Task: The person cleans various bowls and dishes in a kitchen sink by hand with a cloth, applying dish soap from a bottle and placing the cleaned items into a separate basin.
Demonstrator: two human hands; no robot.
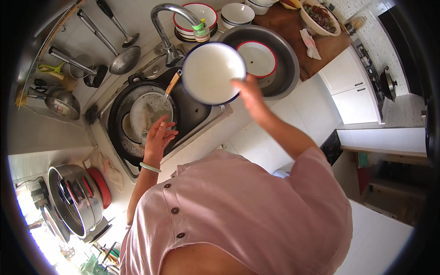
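Observation:
My right hand grips the rim of a white enamel bowl with a dark blue edge, held over the right part of the sink below the faucet. My left hand, its fingers apart and holding nothing, is above a large black pan in the left part of the sink. Soapy dishes lie in the pan, and a brush or tool with a wooden handle leans at its right. A red-rimmed bowl rests in a large grey metal basin on the right.
Stacked red-rimmed bowls and white bowls stand behind the faucet. A wooden board holds a cloth and a basket of fruit. Ladles hang at the wall. A steel steamer pot is at lower left.

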